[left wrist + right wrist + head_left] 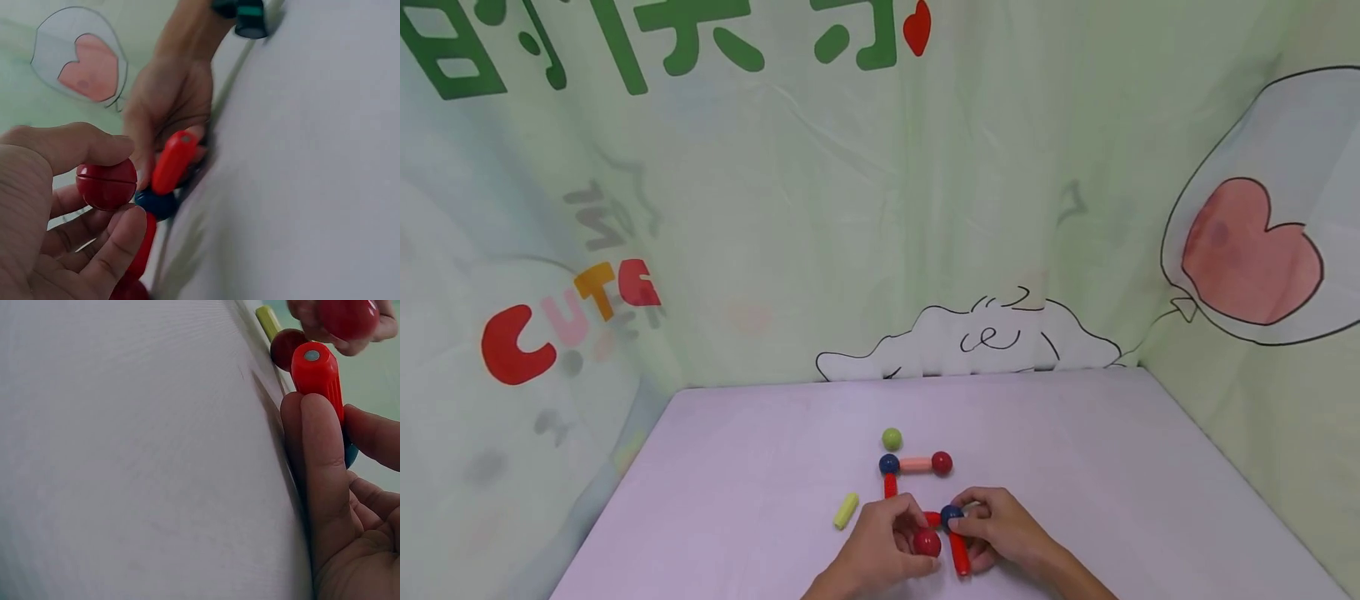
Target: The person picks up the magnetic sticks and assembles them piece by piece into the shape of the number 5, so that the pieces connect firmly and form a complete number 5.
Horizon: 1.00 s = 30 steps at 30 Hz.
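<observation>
A glossy red ball [927, 542] is held between the thumb and fingers of my left hand [883, 546]. My right hand [1000, 529] pinches a dark blue ball [952, 516]. From that ball a red rod [960, 556] points toward me; its free end shows a grey disc in the right wrist view. A second red rod [932, 518] joins the blue ball from the left. It leads to a dark red ball [289, 349], hidden behind my left hand in the head view. In the left wrist view, the held red ball [107, 185] is close beside the pinched blue ball [156, 204].
Farther back, another blue ball [889, 464] links a red rod [891, 485] and a pink rod [915, 464] ending in a red ball [942, 462]. A green ball [892, 438] sits just behind. A loose yellow rod [846, 511] lies left on the pale table [737, 467].
</observation>
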{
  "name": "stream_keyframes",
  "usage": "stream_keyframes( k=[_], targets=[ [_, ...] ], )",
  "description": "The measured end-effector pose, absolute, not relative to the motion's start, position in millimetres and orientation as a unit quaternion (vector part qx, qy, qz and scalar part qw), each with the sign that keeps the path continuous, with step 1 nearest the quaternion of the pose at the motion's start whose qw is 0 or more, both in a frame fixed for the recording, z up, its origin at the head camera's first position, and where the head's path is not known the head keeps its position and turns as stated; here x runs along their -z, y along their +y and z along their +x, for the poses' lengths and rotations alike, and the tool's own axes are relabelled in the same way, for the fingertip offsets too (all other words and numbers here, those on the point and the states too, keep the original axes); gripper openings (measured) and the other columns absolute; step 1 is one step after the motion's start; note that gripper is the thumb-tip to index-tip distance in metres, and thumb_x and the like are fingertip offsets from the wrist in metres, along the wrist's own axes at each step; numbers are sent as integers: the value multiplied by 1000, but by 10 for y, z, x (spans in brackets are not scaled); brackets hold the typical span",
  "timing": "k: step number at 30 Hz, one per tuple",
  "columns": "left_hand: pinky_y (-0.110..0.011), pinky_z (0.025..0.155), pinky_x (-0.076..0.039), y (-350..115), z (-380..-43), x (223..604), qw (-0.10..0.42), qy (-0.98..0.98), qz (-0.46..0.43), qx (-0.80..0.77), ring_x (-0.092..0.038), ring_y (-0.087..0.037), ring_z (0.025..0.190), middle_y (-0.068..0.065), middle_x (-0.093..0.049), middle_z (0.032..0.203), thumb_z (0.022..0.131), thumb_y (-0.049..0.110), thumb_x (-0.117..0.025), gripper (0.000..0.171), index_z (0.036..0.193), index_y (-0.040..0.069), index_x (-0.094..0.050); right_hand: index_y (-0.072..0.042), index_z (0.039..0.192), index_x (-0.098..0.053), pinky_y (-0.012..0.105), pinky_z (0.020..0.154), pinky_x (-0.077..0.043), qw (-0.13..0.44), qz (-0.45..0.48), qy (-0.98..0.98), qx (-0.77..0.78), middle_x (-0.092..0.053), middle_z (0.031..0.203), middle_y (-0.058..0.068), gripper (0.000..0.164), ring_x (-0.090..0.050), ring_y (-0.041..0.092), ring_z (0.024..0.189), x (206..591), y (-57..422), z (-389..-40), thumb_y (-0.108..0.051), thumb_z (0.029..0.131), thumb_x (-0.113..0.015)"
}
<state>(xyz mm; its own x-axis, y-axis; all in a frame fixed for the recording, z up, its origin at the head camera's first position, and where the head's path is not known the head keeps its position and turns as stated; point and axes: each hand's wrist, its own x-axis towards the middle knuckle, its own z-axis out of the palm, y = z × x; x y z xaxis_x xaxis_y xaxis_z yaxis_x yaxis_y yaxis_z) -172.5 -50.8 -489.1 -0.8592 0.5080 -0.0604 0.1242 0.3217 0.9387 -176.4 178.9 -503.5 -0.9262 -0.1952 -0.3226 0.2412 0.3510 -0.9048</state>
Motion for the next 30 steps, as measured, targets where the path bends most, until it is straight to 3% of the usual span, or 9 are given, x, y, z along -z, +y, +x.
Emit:
stream_keyframes(
  k=[7,14,30],
  targets=[
    [-18,66,-52,-454,-1528,5018,235,784,204,-537,-59,-9,71,6,-63,80,80,17,-87,27,98,16,-67,1,121,-63,30,59,-58,193,14,800,568,-68,75,10,40,-68,21,57,5064,1784,-1767,-20,91,-77],
    [-18,66,-52,-394,-1513,5066,254,798,204,-507,-59,-9,70,7,-63,80,80,18,-87,27,98,17,-67,2,122,-62,31,59,-58,195,14,797,572,-69,75,10,40,-68,21,57,5064,1794,-1760,-19,92,-75],
    [-12,66,-49,-310,-1502,5115,216,780,293,-510,-55,1,62,9,-62,73,83,9,-83,19,93,11,-66,2,123,-64,28,55,-56,181,-9,795,579,-65,69,8,40,-64,15,51,5064,1818,-1743,-18,90,-77]
  ],
)
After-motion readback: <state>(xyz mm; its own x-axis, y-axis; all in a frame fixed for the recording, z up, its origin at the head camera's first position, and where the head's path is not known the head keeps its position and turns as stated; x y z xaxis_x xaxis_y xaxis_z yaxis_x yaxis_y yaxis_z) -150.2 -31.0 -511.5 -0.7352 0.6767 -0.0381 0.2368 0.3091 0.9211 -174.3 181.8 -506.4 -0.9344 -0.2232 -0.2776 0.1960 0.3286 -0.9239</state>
